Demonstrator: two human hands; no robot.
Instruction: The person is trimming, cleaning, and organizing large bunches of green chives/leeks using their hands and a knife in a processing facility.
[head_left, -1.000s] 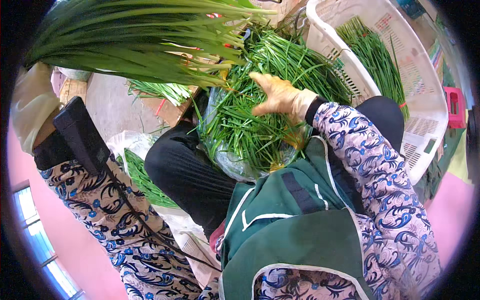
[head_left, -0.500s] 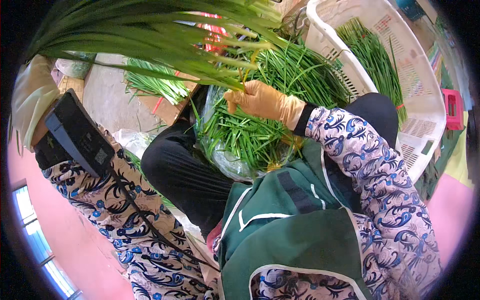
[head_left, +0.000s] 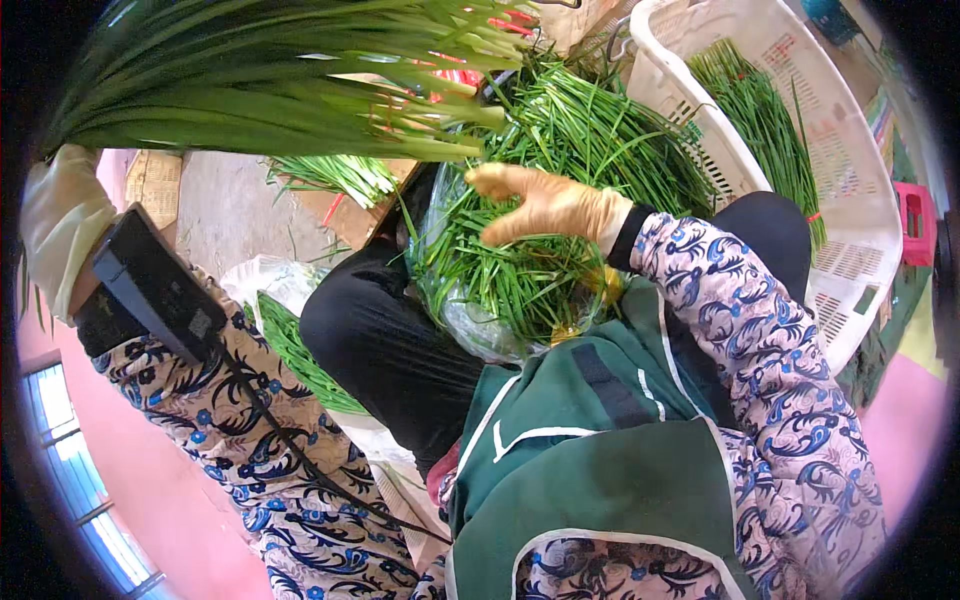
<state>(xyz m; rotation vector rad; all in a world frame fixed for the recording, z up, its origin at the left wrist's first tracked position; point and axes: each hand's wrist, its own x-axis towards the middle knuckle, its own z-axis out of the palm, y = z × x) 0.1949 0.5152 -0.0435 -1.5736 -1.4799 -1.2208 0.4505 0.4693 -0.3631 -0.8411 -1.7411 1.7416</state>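
My left hand (head_left: 68,208), in a pale glove, is raised at the far left and wrapped round the leafy end of a large bunch of garlic chives (head_left: 260,95). The bunch stretches to the right, its pale stem ends close to my right hand (head_left: 555,205). That hand wears a tan glove; its thumb and fingers are apart with nothing between them. Just below it lies a heap of loose chives (head_left: 610,120) in a clear plastic bag (head_left: 465,325) between my knees. The fingers of my left hand are partly hidden by the leaves.
A white slotted basket (head_left: 850,190) at the right holds a tied bunch of chives (head_left: 755,125). Another bunch (head_left: 340,178) lies on cardboard ahead. More greens (head_left: 310,350) sit in plastic beside my left knee. A pink plastic item (head_left: 914,222) stands beyond the basket.
My right hand has opened and come off the stem ends, shifting slightly right. The bunch in my left hand has swung so its stems lie a little higher.
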